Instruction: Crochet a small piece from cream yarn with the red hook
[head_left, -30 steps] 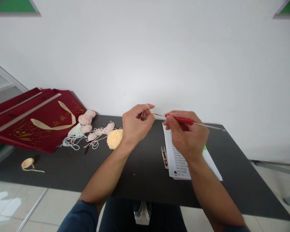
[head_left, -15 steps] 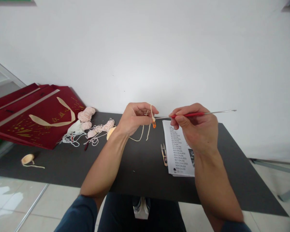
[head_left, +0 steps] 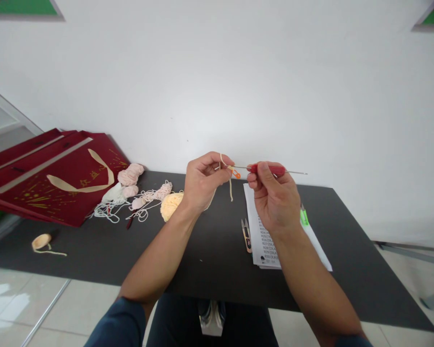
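Centrally, the person's left hand (head_left: 208, 182) pinches cream yarn (head_left: 231, 191) between thumb and fingers, a strand crossing the forefinger; the right hand (head_left: 276, 200), thumb on the near side, is closed around the red-handled hook (head_left: 279, 170), whose shaft runs nearly level to the left fingertips. An orange clip (head_left: 237, 174) hangs beside them. Both forearms (head_left: 161, 255) angle inward over the dark table (head_left: 217, 270), bearing printed sheets (head_left: 267, 250), snips (head_left: 246, 237) and a yellow yarn ball (head_left: 170, 206).

- At the left of the frame, I see dark red bags (head_left: 65, 169).
- Just right of them, I have pink yarn (head_left: 130, 174).
- Right of centre, my snips (head_left: 246, 237) lie beside printed sheets (head_left: 267, 251).
- Upper left, a green panel (head_left: 18, 7).
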### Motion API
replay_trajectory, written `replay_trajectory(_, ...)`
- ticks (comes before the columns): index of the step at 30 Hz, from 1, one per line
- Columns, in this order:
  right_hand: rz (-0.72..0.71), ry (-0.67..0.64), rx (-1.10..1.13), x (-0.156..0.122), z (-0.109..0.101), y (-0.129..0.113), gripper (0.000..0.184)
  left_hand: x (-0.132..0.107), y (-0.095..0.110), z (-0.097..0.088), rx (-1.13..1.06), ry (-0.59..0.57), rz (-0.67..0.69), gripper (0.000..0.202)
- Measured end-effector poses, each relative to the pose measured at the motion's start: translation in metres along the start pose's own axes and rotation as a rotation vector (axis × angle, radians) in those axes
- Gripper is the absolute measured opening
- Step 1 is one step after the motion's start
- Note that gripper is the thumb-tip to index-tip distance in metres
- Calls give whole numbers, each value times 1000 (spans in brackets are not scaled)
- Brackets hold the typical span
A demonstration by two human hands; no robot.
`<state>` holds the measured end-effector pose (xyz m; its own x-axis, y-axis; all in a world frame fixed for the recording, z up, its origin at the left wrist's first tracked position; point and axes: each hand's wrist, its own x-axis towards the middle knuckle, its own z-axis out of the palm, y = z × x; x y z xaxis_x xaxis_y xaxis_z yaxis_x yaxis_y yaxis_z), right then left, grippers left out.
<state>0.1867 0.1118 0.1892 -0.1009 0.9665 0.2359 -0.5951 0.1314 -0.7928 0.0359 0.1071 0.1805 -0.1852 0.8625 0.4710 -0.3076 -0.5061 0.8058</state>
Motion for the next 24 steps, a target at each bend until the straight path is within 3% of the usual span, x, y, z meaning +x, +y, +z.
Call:
replay_trajectory(9,28,9,-62,1,-1,2,15,0,3,0,83,27,18,16)
replay_trajectory(17,-5,64,-66,2,0,3,19,-2,7,0,323,27,57,26)
replay_trajectory(24,-102,71,-116,1,0,2,18,1,-3,0,159,76,47,31)
